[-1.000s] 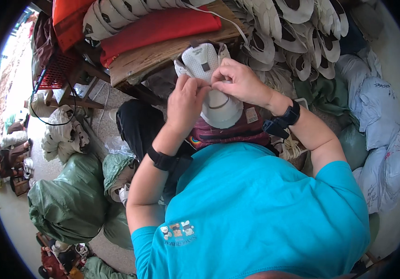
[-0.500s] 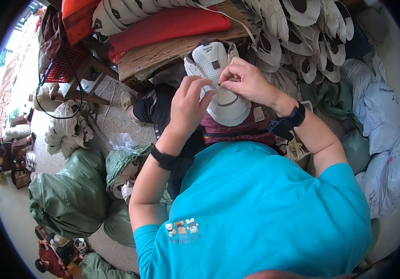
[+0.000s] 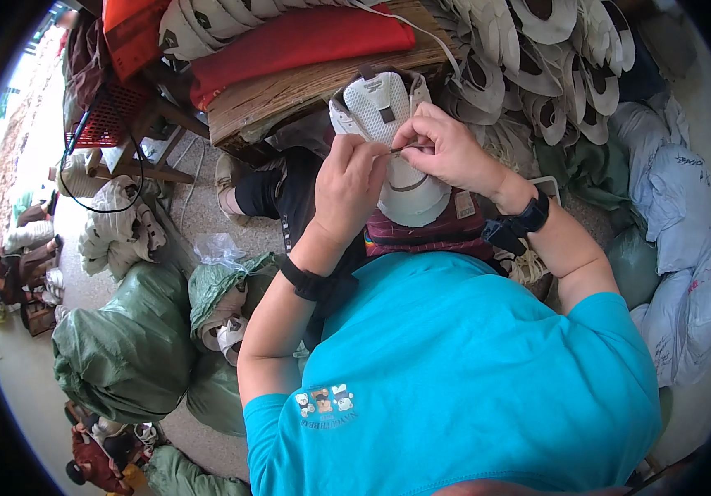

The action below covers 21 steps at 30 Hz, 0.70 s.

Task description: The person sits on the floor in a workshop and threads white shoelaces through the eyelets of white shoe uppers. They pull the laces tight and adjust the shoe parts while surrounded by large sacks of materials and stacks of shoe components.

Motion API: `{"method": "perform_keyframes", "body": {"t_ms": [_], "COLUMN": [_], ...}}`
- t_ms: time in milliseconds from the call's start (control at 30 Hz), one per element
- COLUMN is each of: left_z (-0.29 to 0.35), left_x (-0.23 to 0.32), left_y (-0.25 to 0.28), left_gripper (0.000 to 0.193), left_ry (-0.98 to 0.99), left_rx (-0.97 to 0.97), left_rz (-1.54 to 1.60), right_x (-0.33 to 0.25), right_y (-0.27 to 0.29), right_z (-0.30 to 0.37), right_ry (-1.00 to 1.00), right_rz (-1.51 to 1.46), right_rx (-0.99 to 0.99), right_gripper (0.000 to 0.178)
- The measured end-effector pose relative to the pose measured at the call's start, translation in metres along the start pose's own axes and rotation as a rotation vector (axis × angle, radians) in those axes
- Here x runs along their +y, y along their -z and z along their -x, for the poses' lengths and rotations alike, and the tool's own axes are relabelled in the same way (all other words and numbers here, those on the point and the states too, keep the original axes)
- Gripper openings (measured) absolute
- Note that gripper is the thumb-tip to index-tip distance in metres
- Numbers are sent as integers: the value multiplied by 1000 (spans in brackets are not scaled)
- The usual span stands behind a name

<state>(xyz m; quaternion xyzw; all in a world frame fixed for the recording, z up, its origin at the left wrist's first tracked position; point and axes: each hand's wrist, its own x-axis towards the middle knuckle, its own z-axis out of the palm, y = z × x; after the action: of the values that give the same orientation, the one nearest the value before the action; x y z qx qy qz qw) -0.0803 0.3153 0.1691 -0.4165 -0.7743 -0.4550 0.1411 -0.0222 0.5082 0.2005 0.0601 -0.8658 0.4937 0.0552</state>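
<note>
Far L, a red plastic basket (image 3: 106, 117) sits by a wooden stool, w/ an off-white bundle (image 3: 116, 231) below it on the floor. Nearer you on that side: a big green sack (image 3: 124, 347), then a smaller green bag (image 3: 217, 289) w/ pale stuff showing at its mouth & a bit of clear plastic (image 3: 219, 250) just beside. Up top, a red roll (image 3: 306, 54) lies on the wooden bench (image 3: 306, 99), w/ a row of pale pieces (image 3: 227, 25) behind it. Your L hand (image 3: 349, 178) is curled, thumb & fingertips drawn together over the L side of the white shoe upper (image 3: 406, 176); can't tell if they grip anything. The upper is in front of your torso, btwn both hands, toe end over maroon striped cloth (image 3: 430, 233), heel end toward the bench edge. Its long axis runs approx. away from you, tilted a little: toe points back at your body & slightly R, tongue & heel point off to the bench. Your R hand (image 3: 448, 150) pinches a tiny dark strip (image 3: 397, 152) btwn thumb & index over the upper's middle; too small to ID. Top R, many pale uppers (image 3: 537, 78) hang bunched; far R, whitish sacks (image 3: 678, 194) are piled up.
</note>
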Motion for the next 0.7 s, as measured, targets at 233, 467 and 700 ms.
{"method": "perform_keyframes", "body": {"t_ms": [233, 467, 700], "left_z": [0, 51, 311], "left_x": [0, -98, -245], "left_y": [-5, 109, 316], "left_gripper": [14, 13, 20], "left_ry": [14, 195, 1183], "left_rx": [8, 336, 1177], "left_rz": [38, -579, -355], "right_x": [2, -3, 51], "right_y": [-2, 19, 51], "right_z": [0, 24, 54], "right_ry": [-11, -216, -269], "right_rz": [-4, -38, 160], "right_rx": [13, 37, -191], "right_gripper": [13, 22, 15]}}
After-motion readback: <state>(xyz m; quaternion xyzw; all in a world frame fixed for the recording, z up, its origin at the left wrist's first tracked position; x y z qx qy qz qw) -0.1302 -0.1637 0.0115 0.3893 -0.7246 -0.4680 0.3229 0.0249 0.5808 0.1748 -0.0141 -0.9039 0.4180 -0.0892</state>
